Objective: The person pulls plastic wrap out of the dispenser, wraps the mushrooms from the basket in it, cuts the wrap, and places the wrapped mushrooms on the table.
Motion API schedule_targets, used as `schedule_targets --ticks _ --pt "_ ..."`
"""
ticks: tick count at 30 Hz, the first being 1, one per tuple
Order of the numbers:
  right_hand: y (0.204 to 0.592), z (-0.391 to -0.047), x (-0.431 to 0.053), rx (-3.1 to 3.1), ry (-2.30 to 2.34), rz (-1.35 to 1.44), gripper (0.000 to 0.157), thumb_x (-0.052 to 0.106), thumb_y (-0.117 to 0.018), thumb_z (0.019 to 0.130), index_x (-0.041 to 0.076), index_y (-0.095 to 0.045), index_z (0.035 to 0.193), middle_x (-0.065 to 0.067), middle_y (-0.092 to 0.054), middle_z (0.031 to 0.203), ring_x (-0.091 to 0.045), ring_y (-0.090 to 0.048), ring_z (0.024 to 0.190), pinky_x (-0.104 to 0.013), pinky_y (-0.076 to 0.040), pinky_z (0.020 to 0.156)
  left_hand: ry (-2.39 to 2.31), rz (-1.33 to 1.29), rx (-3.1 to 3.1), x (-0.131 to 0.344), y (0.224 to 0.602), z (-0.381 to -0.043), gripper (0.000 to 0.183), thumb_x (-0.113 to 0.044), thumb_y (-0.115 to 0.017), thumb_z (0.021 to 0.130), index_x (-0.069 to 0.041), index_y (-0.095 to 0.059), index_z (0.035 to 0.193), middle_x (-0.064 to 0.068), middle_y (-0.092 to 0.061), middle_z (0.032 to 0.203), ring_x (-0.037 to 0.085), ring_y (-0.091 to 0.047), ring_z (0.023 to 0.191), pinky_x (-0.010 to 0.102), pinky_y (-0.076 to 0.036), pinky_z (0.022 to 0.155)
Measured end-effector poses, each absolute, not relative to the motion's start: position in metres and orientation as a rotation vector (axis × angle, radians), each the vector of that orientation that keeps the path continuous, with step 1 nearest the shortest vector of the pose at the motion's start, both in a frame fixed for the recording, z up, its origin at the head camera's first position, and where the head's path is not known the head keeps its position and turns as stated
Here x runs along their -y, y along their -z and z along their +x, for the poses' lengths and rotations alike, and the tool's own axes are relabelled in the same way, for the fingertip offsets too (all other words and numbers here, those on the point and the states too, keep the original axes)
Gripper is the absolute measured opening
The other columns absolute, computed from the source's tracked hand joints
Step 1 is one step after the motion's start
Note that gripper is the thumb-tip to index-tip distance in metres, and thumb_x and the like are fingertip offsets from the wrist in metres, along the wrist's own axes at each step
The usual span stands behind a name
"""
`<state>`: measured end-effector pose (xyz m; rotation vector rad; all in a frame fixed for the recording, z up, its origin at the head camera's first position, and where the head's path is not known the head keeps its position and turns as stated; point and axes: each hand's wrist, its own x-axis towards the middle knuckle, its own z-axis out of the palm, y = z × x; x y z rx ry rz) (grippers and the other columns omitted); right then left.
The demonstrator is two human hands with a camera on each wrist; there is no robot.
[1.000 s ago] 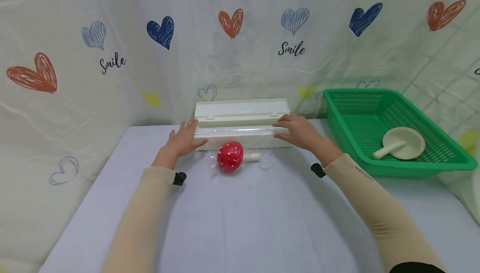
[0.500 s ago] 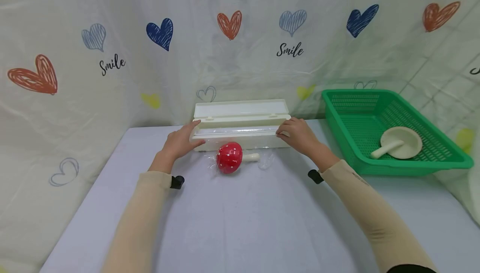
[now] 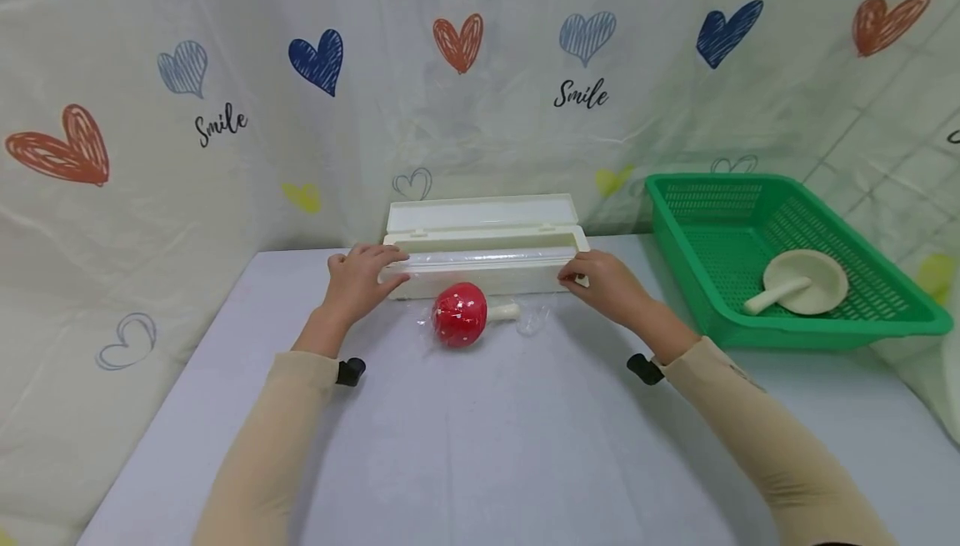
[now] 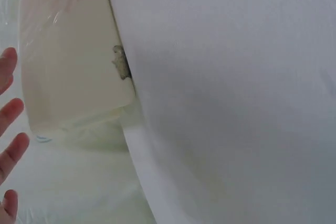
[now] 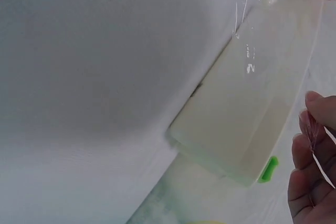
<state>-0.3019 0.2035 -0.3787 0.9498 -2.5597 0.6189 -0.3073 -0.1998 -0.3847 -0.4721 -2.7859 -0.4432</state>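
Observation:
A long cream cling film box (image 3: 517, 283) stands at the far side of the table, its lid tipped back and a roll of clear film (image 3: 487, 257) across it. At the box's left end is my left hand (image 3: 356, 283), thumb and fingers apart; the left wrist view shows separate fingers (image 4: 14, 153) beside the box. By the right front corner, my right hand (image 3: 611, 288) pinches gathered clear film (image 5: 312, 131) between thumb and forefinger. A red, white-dotted mushroom-shaped piece (image 3: 459, 315) with a pale stem lies in front, with film around and under it.
To the right, a green plastic basket (image 3: 825, 332) holds a cream mushroom-shaped piece (image 3: 813, 279), stem toward the front. A white cloth covers the table (image 3: 480, 446). Behind the box hangs a curtain (image 3: 510, 137) printed with hearts.
The right hand has come from the box's front edge to its right corner and now pinches film. My left hand has drawn slightly back and toward me at the left end.

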Motion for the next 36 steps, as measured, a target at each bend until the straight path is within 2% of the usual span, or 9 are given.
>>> schedule_targets --ticks 3,6,9,13,18,23,25,31,36 --pt "0.38 -0.298 -0.205 2.604 -0.636 0.931 0.011 -0.007 -0.078 0.085 -0.001 -0.076 0.094 -0.008 -0.071 0.087 -0.026 -0.065 0.081 -0.042 -0.056 0.075 0.663 -0.513 2.752 0.199 0.387 -0.306 0.024 -0.022 -0.076 0.095 -0.013 -0.076 0.117 0.009 -0.067 0.126 0.033 -0.055 0.117 0.055 -0.041 0.09" --pt "0.381 -0.296 -0.206 2.641 -0.649 0.916 0.012 -0.006 -0.077 0.086 -0.001 -0.075 0.096 -0.007 -0.071 0.088 -0.025 -0.065 0.082 -0.042 -0.056 0.076 0.948 -0.521 2.754 0.199 0.389 -0.305 0.015 -0.012 -0.074 0.095 -0.008 -0.077 0.11 0.01 -0.069 0.115 0.031 -0.059 0.103 0.044 -0.05 0.082" --pt "0.383 -0.294 -0.207 2.659 -0.668 0.924 0.011 -0.006 -0.076 0.086 0.0 -0.074 0.095 -0.006 -0.071 0.088 -0.024 -0.064 0.081 -0.042 -0.056 0.076 1.163 -0.447 2.79 0.2 0.39 -0.304 0.016 -0.013 -0.071 0.098 -0.007 -0.077 0.112 0.009 -0.07 0.109 0.027 -0.058 0.094 0.034 -0.052 0.072" --pt "0.384 -0.291 -0.208 2.649 -0.711 0.948 0.011 -0.006 -0.076 0.087 0.002 -0.072 0.092 -0.005 -0.069 0.086 -0.023 -0.063 0.08 -0.045 -0.056 0.075 1.32 -0.374 2.803 0.201 0.39 -0.303 0.022 -0.015 -0.068 0.101 -0.005 -0.074 0.119 0.014 -0.071 0.109 0.026 -0.058 0.088 0.029 -0.051 0.071" --pt "0.381 -0.286 -0.209 2.628 -0.746 0.959 0.011 -0.005 -0.076 0.087 0.004 -0.072 0.092 -0.005 -0.07 0.087 -0.023 -0.063 0.08 -0.049 -0.056 0.074 1.457 -0.384 2.71 0.202 0.389 -0.303 0.024 -0.01 -0.068 0.1 0.0 -0.071 0.122 0.024 -0.068 0.103 0.034 -0.062 0.079 0.031 -0.048 0.07" --pt "0.377 -0.282 -0.211 2.622 -0.748 0.962 0.01 -0.005 -0.074 0.089 0.004 -0.072 0.093 -0.004 -0.069 0.087 -0.022 -0.063 0.08 -0.044 -0.054 0.071 1.502 -0.377 2.671 0.201 0.388 -0.304 0.021 -0.007 -0.064 0.101 0.001 -0.072 0.119 0.025 -0.067 0.101 0.045 -0.062 0.084 0.032 -0.046 0.069" --pt "0.375 -0.28 -0.211 2.621 -0.754 0.958 0.009 -0.005 -0.074 0.09 0.004 -0.072 0.093 -0.003 -0.069 0.087 -0.021 -0.062 0.08 -0.042 -0.053 0.071 1.524 -0.372 2.654 0.2 0.387 -0.304 0.02 -0.006 -0.063 0.102 0.003 -0.072 0.117 0.025 -0.067 0.103 0.046 -0.063 0.084 0.036 -0.049 0.071" --pt "0.375 -0.276 -0.21 2.669 -0.809 0.986 0.009 -0.003 -0.075 0.09 0.005 -0.071 0.092 0.001 -0.067 0.087 -0.019 -0.061 0.081 -0.046 -0.055 0.073 1.568 -0.37 2.643 0.201 0.387 -0.303 0.018 -0.005 -0.063 0.101 0.003 -0.073 0.114 0.023 -0.069 0.11 0.032 -0.066 0.077 0.049 -0.054 0.084" --pt "0.379 -0.271 -0.209 2.707 -0.818 1.054 0.011 -0.003 -0.076 0.088 0.007 -0.072 0.088 0.007 -0.065 0.084 -0.015 -0.059 0.08 -0.043 -0.055 0.073 1.63 -0.345 2.712 0.208 0.389 -0.303 0.021 -0.007 -0.061 0.103 0.004 -0.071 0.117 0.024 -0.069 0.116 0.028 -0.069 0.082 0.05 -0.047 0.097"
